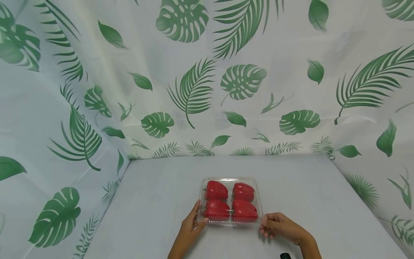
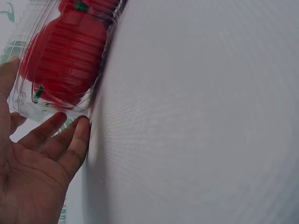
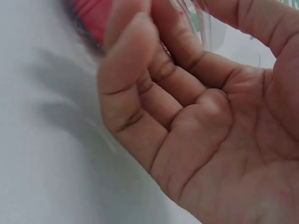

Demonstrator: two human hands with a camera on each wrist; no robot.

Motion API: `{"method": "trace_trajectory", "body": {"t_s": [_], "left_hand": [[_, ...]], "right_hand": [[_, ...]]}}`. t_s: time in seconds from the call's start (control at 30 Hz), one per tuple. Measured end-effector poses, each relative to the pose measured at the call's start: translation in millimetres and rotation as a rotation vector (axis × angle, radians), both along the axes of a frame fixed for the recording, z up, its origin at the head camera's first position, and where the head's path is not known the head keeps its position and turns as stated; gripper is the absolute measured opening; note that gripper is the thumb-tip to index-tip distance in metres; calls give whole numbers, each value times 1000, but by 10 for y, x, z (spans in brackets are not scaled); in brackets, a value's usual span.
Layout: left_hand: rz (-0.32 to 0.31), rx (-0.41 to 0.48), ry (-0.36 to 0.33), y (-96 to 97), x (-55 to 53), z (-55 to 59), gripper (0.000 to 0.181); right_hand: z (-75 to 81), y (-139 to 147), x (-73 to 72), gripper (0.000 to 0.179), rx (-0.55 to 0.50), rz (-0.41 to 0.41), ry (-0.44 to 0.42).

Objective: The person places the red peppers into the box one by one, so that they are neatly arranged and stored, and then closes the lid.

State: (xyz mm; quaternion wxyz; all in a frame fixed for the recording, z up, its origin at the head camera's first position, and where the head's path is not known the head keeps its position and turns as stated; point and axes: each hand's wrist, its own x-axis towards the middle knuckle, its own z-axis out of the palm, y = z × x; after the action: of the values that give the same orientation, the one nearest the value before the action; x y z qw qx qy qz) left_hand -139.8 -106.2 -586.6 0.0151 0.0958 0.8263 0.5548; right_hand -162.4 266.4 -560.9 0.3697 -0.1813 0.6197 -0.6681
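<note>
Several red bell peppers [image 1: 217,190] with green stems sit in a clear plastic clamshell container [image 1: 230,223] on the table, in two rows. Its front wall is ridged. At the container's left side my left hand [image 1: 191,228] holds it, thumb at the front left corner and fingers along the side; the left wrist view shows those fingertips [image 2: 80,122] low against the plastic, near the table. My right hand [image 1: 280,226] pinches the front right corner between thumb and forefinger. In the right wrist view its other fingers [image 3: 161,100] are curled toward the palm and partly hide the container.
A dark, round-topped object [image 1: 285,255] stands at the bottom edge of the head view, close by the right wrist. The white tabletop [image 1: 155,194] meets a leaf-printed cloth [image 1: 239,133] at the back and both sides.
</note>
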Motion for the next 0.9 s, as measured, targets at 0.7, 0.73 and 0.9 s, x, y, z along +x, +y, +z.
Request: {"method": "trace_trajectory", "body": {"t_s": [0.7,0.73,0.9], "left_hand": [[-17,21,6,5,1,16,76],[-17,21,5,4,2,16,76],[-20,14,-5,1,15,5,76]], "right_hand": [[-22,-45,57,23,-126,-25,34],[-20,-45,61,23,-116,-31,26],[-34,-58,81,23,-91,-45,20]]}}
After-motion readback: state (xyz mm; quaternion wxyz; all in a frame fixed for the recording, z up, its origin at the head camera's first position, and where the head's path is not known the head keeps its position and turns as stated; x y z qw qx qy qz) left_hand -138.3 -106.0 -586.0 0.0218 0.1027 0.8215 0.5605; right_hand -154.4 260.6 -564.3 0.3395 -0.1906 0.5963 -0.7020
